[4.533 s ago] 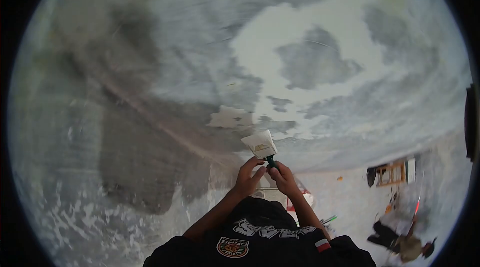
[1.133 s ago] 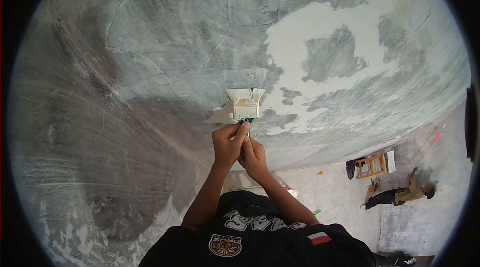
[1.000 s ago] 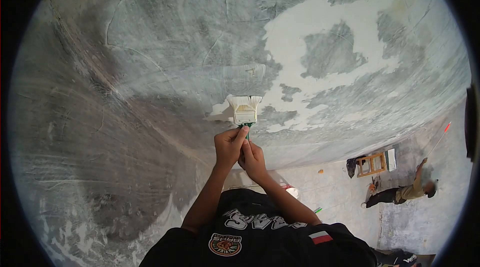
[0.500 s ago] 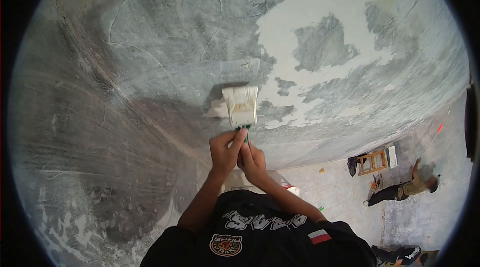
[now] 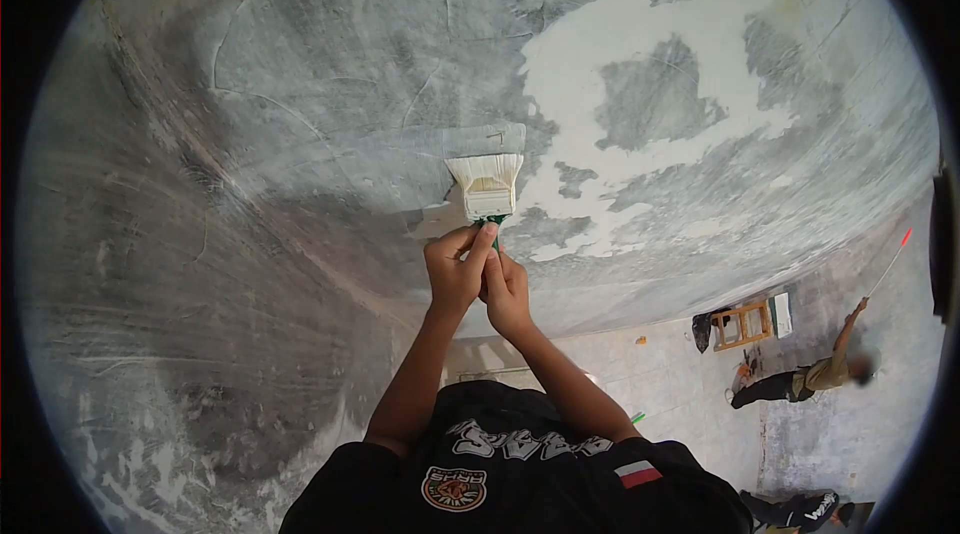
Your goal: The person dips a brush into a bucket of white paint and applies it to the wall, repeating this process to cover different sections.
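A wide paintbrush (image 5: 489, 196), its bristles and ferrule coated in white, points up against the grey patchy wall (image 5: 330, 44). My left hand (image 5: 456, 266) is closed on its green handle just below the ferrule, thumb on top. My right hand (image 5: 507, 290) grips lower on the same handle, touching the left. The bristle ends are spread on the wall. A thin pale wet streak (image 5: 483, 139) lies just above them. To the right is a large irregular white patch (image 5: 570, 39).
At right, a person (image 5: 825, 374) holds a pole with a red end (image 5: 906, 237) toward another wall. A wooden ladder (image 5: 743, 325) stands near that person, beside a black bag (image 5: 702, 332). Another person (image 5: 800, 511) is partly visible at bottom right. A corner (image 5: 240, 189) runs along the left.
Both my hands have pushed the paintbrush slightly upward along the wall, and its bristles are now more splayed. The person at right has stretched the pole farther out.
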A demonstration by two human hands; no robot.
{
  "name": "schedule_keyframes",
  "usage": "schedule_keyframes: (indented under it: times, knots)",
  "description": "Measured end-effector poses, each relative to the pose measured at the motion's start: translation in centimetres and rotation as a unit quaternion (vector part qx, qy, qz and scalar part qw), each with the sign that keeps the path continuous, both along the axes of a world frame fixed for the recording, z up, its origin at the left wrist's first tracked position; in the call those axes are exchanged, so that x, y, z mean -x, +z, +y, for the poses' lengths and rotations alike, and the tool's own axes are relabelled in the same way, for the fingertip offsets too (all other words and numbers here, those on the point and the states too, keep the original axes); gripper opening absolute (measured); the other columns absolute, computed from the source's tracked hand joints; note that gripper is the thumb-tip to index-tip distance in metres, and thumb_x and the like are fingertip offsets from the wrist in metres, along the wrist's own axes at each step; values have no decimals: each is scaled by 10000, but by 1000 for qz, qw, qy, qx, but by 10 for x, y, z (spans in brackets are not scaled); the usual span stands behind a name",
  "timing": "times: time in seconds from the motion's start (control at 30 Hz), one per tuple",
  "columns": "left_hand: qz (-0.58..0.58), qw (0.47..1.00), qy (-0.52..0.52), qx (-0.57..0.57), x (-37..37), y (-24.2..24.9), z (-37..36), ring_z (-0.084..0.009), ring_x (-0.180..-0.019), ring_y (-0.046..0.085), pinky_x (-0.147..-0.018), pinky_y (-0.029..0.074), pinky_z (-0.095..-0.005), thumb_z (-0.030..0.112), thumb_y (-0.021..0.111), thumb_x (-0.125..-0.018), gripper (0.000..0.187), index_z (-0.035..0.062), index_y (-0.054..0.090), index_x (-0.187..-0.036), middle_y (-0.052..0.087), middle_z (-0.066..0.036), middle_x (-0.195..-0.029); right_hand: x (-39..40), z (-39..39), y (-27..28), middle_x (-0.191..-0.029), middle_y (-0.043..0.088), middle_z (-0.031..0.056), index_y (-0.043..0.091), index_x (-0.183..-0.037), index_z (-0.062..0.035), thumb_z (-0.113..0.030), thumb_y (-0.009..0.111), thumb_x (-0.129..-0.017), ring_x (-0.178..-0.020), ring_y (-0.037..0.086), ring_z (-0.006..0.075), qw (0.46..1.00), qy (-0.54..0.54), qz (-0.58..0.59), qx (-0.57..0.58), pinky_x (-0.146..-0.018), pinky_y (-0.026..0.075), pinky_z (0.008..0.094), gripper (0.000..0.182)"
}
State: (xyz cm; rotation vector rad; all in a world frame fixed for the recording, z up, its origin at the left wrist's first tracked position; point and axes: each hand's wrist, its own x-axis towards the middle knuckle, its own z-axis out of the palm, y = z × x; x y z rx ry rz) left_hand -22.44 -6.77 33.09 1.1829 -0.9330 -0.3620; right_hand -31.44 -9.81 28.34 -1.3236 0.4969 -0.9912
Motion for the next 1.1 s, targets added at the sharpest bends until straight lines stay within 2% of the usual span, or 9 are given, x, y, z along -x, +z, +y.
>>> schedule_keyframes:
  times: [0.2, 0.27, 0.5, 0.6, 0.73, 0.83, 0.93, 1.03, 1.1]
  knots:
    - [-20, 999, 21, -36, 1, -28, 8, -51, -626, 550, -564, 442, -263, 175, 718, -959, 279, -64, 710, -815, 669, -32, -658, 4, 15, -22, -607, 466, -36, 512, -745, -70, -316, 452, -1111, -516, 409, 46, 996, 28, -34, -73, -468, 324, 247, 444]
    - [5, 998, 30, -48, 4, -41, 9, -28, -596, 455, -510, 359, -261, 219, 691, -989, 391, -29, 630, -692, 575, 29, -615, 7, 20, -27, -605, 470, -34, 519, -749, -78, -325, 448, -1111, -488, 409, 53, 996, 21, -11, -88, -452, 323, 250, 444]
    - [18, 992, 32, -124, 16, -69, 29, -35, -558, 434, -489, 348, -284, 260, 700, -980, 458, -32, 605, -640, 533, 44, -564, 27, 38, -54, -605, 465, -31, 545, -801, -68, -355, 425, -1115, -478, 411, 60, 985, 52, 41, -161, -444, 324, 249, 442]
    - [-30, 986, 21, -160, 20, -76, 48, -37, -566, 431, -491, 350, -292, 250, 701, -975, 441, -43, 602, -660, 519, 18, -554, 35, 57, -56, -632, 409, -55, 531, -847, -85, -371, 391, -1121, -480, 344, 34, 976, 54, 45, -204, -433, 245, 231, 420]
    - [-23, 996, 16, -84, 30, -51, 69, -73, -560, 535, -532, 427, -302, 195, 714, -952, 347, -61, 660, -723, 616, -72, -588, 47, 72, -43, -682, 436, -49, 527, -893, -59, -303, 403, -1125, -542, 379, 52, 983, 99, -10, -156, -481, 302, 242, 359]
    - [-110, 991, 57, -43, 20, -11, 62, -83, -571, 562, -543, 438, -299, 174, 705, -953, 318, -58, 676, -739, 639, -79, -606, 32, 67, -3, -677, 449, -58, 532, -891, -79, -340, 372, -1128, -542, 393, 25, 989, 81, -35, -120, -467, 288, 214, 387]
    - [-94, 994, 50, -29, 6, 29, 42, -80, -569, 554, -538, 429, -292, 147, 701, -948, 293, -61, 675, -743, 643, -65, -609, 17, 48, 41, -667, 469, -56, 530, -907, -67, -328, 376, -1128, -539, 402, 25, 994, 80, -31, -63, -464, 306, 212, 375]
    - [-67, 997, 43, -21, 1, 32, 31, -77, -562, 548, -534, 424, -291, 142, 704, -945, 298, -63, 666, -733, 637, -66, -602, 5, 35, 31, -652, 474, -55, 524, -873, -55, -317, 382, -1127, -527, 392, 18, 999, 32, 5, 20, -455, 301, 215, 392]
    - [-60, 997, 45, -24, -2, 18, 23, -76, -558, 544, -531, 420, -290, 142, 706, -944, 303, -64, 661, -726, 633, -64, -598, 3, 28, 21, -644, 473, -51, 522, -852, -54, -312, 385, -1126, -522, 388, 17, 999, 38, 5, -3, -450, 297, 217, 401]
